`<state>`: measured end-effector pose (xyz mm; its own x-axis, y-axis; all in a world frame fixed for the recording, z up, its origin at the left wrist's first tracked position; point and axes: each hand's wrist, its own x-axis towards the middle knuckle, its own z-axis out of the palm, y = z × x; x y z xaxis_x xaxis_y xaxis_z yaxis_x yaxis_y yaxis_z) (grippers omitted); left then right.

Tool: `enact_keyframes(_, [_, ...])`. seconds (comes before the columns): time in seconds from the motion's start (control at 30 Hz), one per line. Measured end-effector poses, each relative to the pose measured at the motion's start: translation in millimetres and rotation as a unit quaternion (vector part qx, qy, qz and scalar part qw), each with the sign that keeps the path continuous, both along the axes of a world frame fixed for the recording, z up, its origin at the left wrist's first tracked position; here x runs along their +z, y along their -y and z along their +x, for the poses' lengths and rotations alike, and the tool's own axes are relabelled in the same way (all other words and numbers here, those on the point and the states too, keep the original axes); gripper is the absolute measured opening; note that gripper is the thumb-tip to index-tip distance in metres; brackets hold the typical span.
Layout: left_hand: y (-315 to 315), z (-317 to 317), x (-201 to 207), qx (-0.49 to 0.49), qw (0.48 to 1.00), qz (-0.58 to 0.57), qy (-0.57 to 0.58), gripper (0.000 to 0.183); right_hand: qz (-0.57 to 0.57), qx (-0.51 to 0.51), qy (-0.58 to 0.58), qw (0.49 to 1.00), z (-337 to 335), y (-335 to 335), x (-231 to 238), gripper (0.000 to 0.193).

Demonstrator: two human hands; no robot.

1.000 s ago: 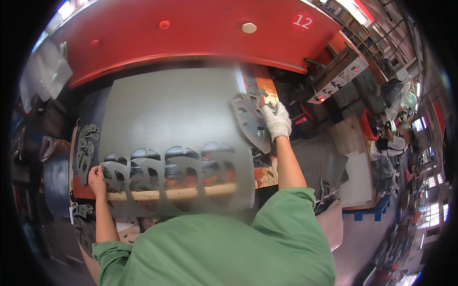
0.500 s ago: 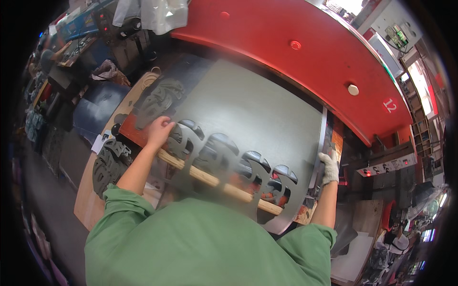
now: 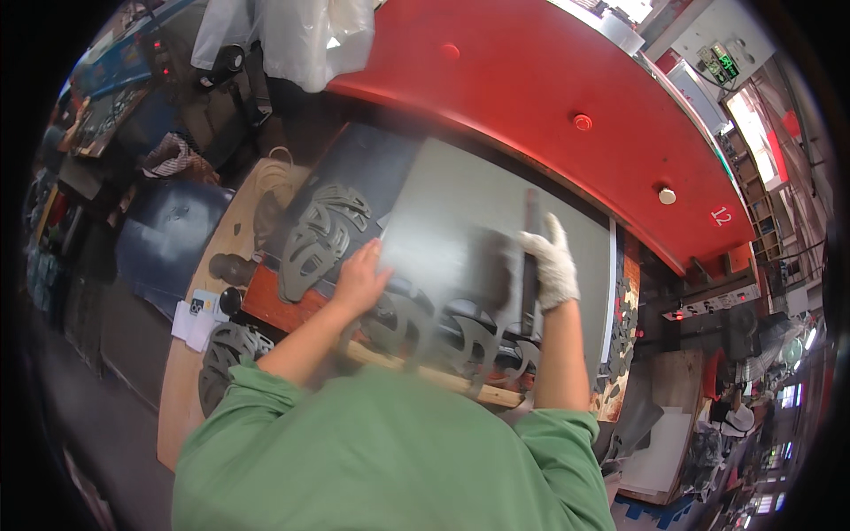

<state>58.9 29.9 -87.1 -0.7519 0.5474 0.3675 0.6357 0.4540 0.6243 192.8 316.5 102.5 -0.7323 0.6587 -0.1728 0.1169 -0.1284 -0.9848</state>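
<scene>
A grey sheet [image 3: 460, 190] lies on the machine bed, with a row of curved openings along its near edge. My bare left hand [image 3: 361, 281] is closed at the sheet's left edge, fingers together; the fingertips are partly hidden. My right hand [image 3: 551, 265], in a whitish knit glove, is over the sheet's right half. Its thumb lies across a dark upright bar-shaped piece [image 3: 530, 283], which it appears to grip. Beside that piece is a dark blurred patch, perhaps its shadow or reflection. Curved grey cut pieces [image 3: 319, 234] lie in a pile left of the sheet.
A red machine beam [image 3: 522, 97] spans the far side, with a control panel [image 3: 717, 303] at its right. A wooden board [image 3: 181, 380] at the left bears more cut pieces [image 3: 232, 354] and papers. Scraps [image 3: 622, 323] line the right edge. Clear plastic [image 3: 328, 40] hangs at the upper left.
My right hand has moved left from the bed's right edge to over the sheet, with the dark piece now at it. My left hand has shifted right, with the sheet.
</scene>
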Motion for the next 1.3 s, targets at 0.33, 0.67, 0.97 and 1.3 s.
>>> enact_keyframes(0.33, [0.3, 6.6, -6.1, 0.02, 0.998, 0.036, 0.052, 0.058, 0.392, 0.02, 0.459, 0.797, -149.7, 125.1, -23.5, 0.106])
enact_keyframes(0.67, [2.6, 8.6, 1.3, 0.011, 0.996, 0.07, 0.055, 0.06, 0.433, 0.036, 0.467, 0.77, -160.5, 130.3, -31.3, 0.105])
enact_keyframes(0.97, [1.3, 10.4, -0.1, 0.015, 0.999, 0.04, 0.016, 0.064, 0.383, -0.022, 0.486, 0.785, -180.4, 150.1, -33.5, 0.101])
enact_keyframes(1.3, [8.0, -5.9, 13.7, 0.0, 0.994, 0.105, -0.009, 0.063, 0.507, 0.06, 0.255, 0.822, 4.0, 75.5, -47.6, 0.061])
